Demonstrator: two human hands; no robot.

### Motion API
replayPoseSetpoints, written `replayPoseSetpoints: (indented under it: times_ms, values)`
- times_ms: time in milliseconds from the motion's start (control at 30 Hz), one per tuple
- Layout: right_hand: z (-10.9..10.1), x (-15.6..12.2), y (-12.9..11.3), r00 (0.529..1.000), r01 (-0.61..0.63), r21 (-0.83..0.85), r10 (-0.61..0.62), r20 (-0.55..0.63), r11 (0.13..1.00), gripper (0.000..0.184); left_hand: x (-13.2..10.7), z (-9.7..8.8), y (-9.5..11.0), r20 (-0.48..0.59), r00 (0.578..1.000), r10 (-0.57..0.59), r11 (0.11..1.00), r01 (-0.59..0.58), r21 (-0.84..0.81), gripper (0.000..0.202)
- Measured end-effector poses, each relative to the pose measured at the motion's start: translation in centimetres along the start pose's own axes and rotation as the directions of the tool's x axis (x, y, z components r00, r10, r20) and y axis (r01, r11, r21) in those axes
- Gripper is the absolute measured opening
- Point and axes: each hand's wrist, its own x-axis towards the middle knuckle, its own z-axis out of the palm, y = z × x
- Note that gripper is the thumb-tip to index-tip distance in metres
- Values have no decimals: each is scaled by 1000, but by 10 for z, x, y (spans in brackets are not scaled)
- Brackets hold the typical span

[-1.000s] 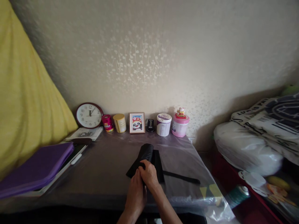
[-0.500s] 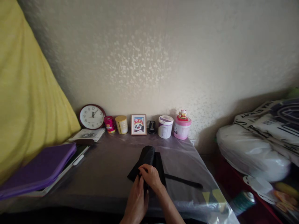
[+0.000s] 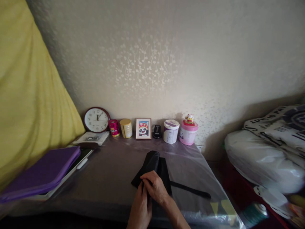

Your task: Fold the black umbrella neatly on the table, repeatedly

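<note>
A black folded cloth item (image 3: 152,165) with a long black strap (image 3: 190,190) lies on the plastic-covered table (image 3: 109,171). Both hands rest on its near end. My right hand (image 3: 156,188) curls over the fabric with its fingers closed on it. Pressed against that hand from the left, my left hand (image 3: 141,206) has its fingers bent onto the same fabric edge.
Along the wall stand a clock (image 3: 96,119), a red can (image 3: 114,127), a yellow can (image 3: 126,128), a panda picture (image 3: 143,128), a white tub (image 3: 171,131) and a pink tub (image 3: 188,131). A purple folder (image 3: 43,173) lies left. Bagged bedding (image 3: 262,162) is piled right.
The camera has tilted and drifted a little, shifting the scene right and down. Both hands stay on the black cloth, with my right hand's fingers working slightly over its edge.
</note>
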Motion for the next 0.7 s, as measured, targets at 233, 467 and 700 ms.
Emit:
replayPoseSetpoints:
  times_ms: [233,467,700]
  values:
    - [2,-11,38,982,77,-100,-92,-164,992,27,-3,3,-10,13,995,-100,995,101,-19,53]
    - [12,23,49,994,111,-213,-110,16,971,25,-2,2,-16,27,996,-80,997,80,4,53]
    - [15,67,79,992,111,-299,-88,89,948,27,0,-1,-11,107,983,-150,989,149,23,58]
